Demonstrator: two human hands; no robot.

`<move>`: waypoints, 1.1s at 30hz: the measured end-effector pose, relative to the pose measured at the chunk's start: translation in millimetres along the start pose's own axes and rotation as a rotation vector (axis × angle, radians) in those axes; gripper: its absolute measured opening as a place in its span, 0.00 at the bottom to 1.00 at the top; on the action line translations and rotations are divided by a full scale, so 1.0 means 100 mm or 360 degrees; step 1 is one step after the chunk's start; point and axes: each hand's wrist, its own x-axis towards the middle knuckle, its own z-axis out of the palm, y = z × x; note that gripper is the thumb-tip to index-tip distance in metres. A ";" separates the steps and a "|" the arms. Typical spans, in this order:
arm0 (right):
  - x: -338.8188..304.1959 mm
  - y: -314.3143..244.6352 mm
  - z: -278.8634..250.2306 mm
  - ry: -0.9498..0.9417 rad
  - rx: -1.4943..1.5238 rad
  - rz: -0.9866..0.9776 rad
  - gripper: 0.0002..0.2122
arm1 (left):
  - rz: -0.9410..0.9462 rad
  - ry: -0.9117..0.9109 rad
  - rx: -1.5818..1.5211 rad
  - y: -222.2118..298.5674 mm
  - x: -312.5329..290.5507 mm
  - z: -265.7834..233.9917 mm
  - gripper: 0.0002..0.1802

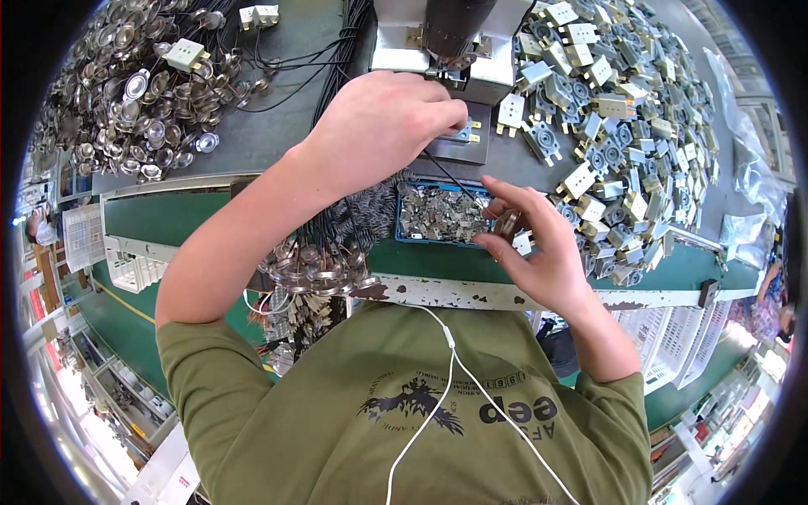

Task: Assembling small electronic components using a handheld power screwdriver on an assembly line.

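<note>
My left hand (383, 126) reaches in under the head of a press (454, 42), fingers curled and closed on a small blue-grey terminal block (465, 132) with brass tabs. The block rests on the press's metal base (468, 152); the fingers partly hide it. Nearer to me, my right hand (543, 240) pinches a round metal capsule (507, 223) between thumb and fingers. A thin black wire (450, 172) runs between the block and the right hand. Just left of that hand lies a blue tray (397, 220) full of small metal parts.
Many round metal capsules on black wires (139, 84) heap up at the far left. A large pile of terminal blocks (619, 135) covers the right side. More wired capsules (316, 265) hang over the bench's front edge (438, 290). White plastic crates (686, 337) stand below right.
</note>
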 end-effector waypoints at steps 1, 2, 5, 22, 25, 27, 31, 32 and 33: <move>-0.01 -0.01 0.00 0.0000 0.0030 -0.0016 0.31 | -0.0045 -0.0002 -0.0027 0.01 0.02 0.00 0.06; -0.01 0.00 -0.01 -0.0005 0.0032 -0.0017 0.31 | -0.0091 -0.0004 -0.0054 0.02 0.03 -0.01 0.05; -0.03 0.02 -0.02 0.0005 0.0025 -0.0008 0.31 | -0.0166 -0.0020 -0.0124 0.05 0.03 -0.02 0.06; 0.46 0.00 -0.17 0.0355 -0.0182 -0.0021 0.15 | 0.0003 -0.0098 -0.0222 0.12 -0.09 -0.49 0.08; 0.63 0.03 -0.05 0.0855 0.0053 -0.0179 0.11 | -0.0185 -0.0026 -0.0488 0.17 -0.11 -0.41 0.08; 0.69 -0.15 0.08 0.0716 0.1032 -0.0254 0.11 | -0.0260 -0.0019 -0.0809 0.15 -0.12 -0.23 0.08; 0.63 -0.17 0.09 0.0573 0.1399 -0.0165 0.13 | -0.0089 0.0050 -0.0335 0.09 -0.17 -0.21 0.08; 0.62 -0.14 0.00 0.0510 0.1124 -0.0063 0.14 | -0.0093 0.0064 -0.0331 0.09 -0.18 -0.27 0.08; 0.62 -0.14 -0.08 0.0306 0.0870 -0.0011 0.13 | -0.0070 -0.0047 -0.0091 0.12 -0.21 -0.35 0.07</move>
